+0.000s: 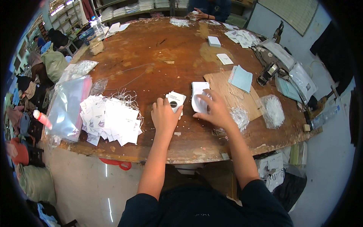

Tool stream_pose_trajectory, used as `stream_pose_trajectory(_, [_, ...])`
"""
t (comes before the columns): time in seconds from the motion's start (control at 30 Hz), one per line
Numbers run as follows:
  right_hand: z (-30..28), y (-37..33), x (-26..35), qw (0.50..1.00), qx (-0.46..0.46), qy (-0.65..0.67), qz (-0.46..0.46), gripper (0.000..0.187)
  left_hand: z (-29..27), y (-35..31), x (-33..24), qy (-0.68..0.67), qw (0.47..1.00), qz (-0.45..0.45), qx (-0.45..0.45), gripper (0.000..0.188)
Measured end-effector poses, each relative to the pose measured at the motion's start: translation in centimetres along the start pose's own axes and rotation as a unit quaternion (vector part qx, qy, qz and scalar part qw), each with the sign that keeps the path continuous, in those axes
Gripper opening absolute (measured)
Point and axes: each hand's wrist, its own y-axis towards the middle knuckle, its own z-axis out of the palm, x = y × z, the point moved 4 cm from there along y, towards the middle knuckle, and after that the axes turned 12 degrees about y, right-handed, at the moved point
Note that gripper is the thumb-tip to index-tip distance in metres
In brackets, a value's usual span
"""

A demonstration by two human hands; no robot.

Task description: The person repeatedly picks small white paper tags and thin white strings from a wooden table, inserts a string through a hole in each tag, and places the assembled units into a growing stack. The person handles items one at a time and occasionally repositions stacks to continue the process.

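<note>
My left hand [165,114] is closed around a small bunch of white cards [177,97] on the table; the top card bears a black disc. Just to the right lies a stack of white cards [199,87]. Over it, my right hand [216,110] has thumb and forefinger set wide on the top white card [199,104], which looks bent between them. Left of my left hand, a large heap of white hang tags [109,119] spreads out, with its pale strings [126,98] tangled along the far side.
Clear plastic bags [70,108] lie at the left edge. On the right are a wooden board [223,85], light-blue sheets [242,78], a bundle of white strings [239,118], a bag of white fasteners [272,111] and a dark tape dispenser [267,73]. Another person's hands [200,14] are at the far edge.
</note>
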Motion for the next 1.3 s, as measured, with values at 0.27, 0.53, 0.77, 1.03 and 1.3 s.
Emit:
stream_pose_trajectory(0.27, [1.3, -2.9, 0.7, 0.998, -0.053, 0.03, -0.011, 0.067, -1.1, 0.1, -0.4, 0.046, 0.999, 0.018, -0.011, 0.049])
stream_pose_trajectory(0.53, [0.9, -3.0, 1.5, 0.997, -0.065, 0.041, -0.019, 0.071, -1.9, -2.9, 1.4, -0.347, 0.935, -0.001, -0.073, 0.05])
stream_pose_trajectory(0.77, [0.8, -3.1, 5.0, 0.991, -0.072, 0.023, -0.113, 0.074, -0.2, -6.0, -0.3, -0.696, 0.699, -0.138, 0.083, 0.042])
stream_pose_trajectory(1.03, [2.4, -2.9, 6.1, 0.991, 0.006, -0.01, -0.133, 0.074, -0.3, -6.5, -1.5, -0.857, 0.446, -0.157, 0.206, 0.047])
stream_pose_trajectory(1.3, [1.9, -3.0, 4.1, 0.968, -0.11, 0.223, -0.043, 0.058, 0.4, -6.5, -2.1, -0.805, 0.555, -0.129, 0.162, 0.045])
